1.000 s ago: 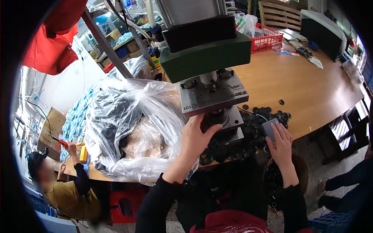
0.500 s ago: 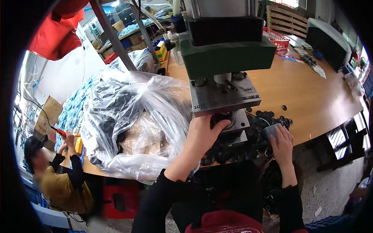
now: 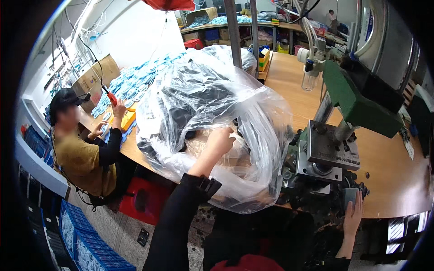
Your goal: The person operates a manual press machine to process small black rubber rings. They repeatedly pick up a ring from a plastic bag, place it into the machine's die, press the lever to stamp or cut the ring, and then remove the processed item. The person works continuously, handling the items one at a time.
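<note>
My left hand (image 3: pixel 220 143) is over the mouth of a large clear plastic bag (image 3: pixel 271 122), its fingers curled; whatever they hold, if anything, is hidden. Dark pieces show through the bag's film and near the fingers. At the right, my right hand (image 3: pixel 353 216) rests with extended fingers against a grey box (image 3: pixel 349 197) beside the press. The green press (image 3: pixel 361 99) carries a steel die block (image 3: pixel 332 147) above a lower plate (image 3: pixel 312 170). Small round black parts (image 3: pixel 359 183) lie around the press base.
A co-worker in a mustard top (image 3: pixel 77 156) sits at the left, holding a red tool (image 3: pixel 111 98) near a yellow tray (image 3: pixel 124 121). Pale blue pieces (image 3: pixel 135 79) are heaped behind. A red stool (image 3: pixel 147 198) and blue crates (image 3: pixel 90 239) stand below the table (image 3: pixel 289 72).
My left hand has left the press die and moved left to the bag's mouth. The view has turned left, while my right hand stays at the grey box.
</note>
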### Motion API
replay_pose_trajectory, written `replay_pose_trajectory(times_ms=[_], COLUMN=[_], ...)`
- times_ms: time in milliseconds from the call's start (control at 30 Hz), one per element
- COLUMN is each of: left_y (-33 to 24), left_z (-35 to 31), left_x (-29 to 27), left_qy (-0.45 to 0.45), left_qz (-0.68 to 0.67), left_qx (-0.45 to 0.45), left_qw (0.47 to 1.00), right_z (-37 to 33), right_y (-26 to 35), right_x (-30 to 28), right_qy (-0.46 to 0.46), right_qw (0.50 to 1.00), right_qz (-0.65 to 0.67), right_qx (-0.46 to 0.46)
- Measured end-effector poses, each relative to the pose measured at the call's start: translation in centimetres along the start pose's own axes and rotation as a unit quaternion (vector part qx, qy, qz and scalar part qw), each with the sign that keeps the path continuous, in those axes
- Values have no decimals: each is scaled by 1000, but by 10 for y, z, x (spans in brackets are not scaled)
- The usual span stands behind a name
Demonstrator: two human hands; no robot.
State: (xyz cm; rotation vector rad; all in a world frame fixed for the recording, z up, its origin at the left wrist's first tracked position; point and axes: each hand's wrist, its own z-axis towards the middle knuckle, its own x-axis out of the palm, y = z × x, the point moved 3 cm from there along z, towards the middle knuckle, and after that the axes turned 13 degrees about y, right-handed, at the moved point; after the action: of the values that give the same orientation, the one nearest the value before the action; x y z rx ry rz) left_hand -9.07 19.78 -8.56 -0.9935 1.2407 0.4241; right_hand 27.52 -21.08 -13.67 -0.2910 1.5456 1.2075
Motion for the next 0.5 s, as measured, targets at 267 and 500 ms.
replay_pose_trajectory(times_ms=[267,500], left_y=[14,-28], left_z=[64,-23], left_x=[51,-35], left_qy=[-80,-88], left_qz=[-1,-151], left_qx=[29,41], left_qw=[996,984], right_z=[0,34], right_y=[109,177], right_x=[-17,-23], right_qy=[-57,-93], right_qw=[990,979], right_qz=[-26,98], right_qx=[-129,-155])
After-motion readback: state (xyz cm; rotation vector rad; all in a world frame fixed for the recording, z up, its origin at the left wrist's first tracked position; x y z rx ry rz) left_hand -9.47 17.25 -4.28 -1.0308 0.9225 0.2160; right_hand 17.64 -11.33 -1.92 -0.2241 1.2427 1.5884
